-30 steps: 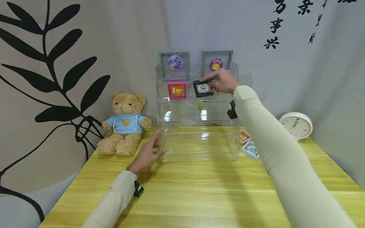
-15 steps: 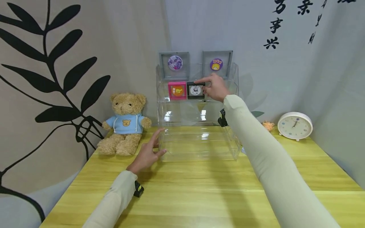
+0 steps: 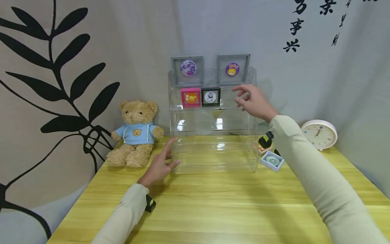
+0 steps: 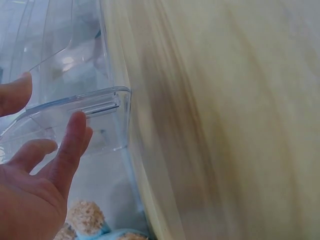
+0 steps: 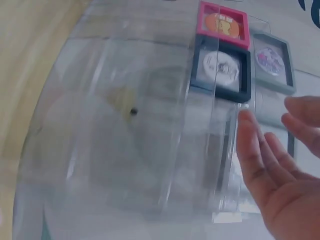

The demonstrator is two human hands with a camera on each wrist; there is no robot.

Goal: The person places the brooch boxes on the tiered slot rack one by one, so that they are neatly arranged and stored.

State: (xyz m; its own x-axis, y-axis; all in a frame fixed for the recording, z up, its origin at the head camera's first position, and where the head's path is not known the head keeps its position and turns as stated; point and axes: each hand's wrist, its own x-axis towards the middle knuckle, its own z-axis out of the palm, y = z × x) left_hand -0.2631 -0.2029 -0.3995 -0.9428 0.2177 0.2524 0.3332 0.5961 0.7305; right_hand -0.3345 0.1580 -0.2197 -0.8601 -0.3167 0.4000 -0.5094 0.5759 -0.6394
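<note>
The black frame (image 3: pixel 211 97) with its round white badge stands upright on the second tier of the clear acrylic display stand (image 3: pixel 213 149), just beside the pink frame (image 3: pixel 191 97) on its left; in the right wrist view we see it (image 5: pixel 221 69) directly below the pink one (image 5: pixel 222 24) because of the camera's turn. Our right hand (image 3: pixel 254 103) hovers apart from it, off to its right near the stand's right wall, fingers spread and relaxed, holding nothing. Our left hand (image 3: pixel 158 166) rests at the stand's lower left corner with straight fingers; in the left wrist view the fingertips (image 4: pixel 76 131) touch the clear front lip of the bottom tier. On the top tier we see two grey frames, one with a purple badge (image 3: pixel 187 69) and one with a yellow and purple badge (image 3: pixel 232 69). A teddy bear (image 3: pixel 135 133) in a blue hoodie sits left of the stand on the yellow wooden table (image 3: pixel 213 206). Right of the stand lies a white framed green badge (image 3: pixel 272 160), and farther right a round white clock (image 3: pixel 319 134) stands by the wall.
</note>
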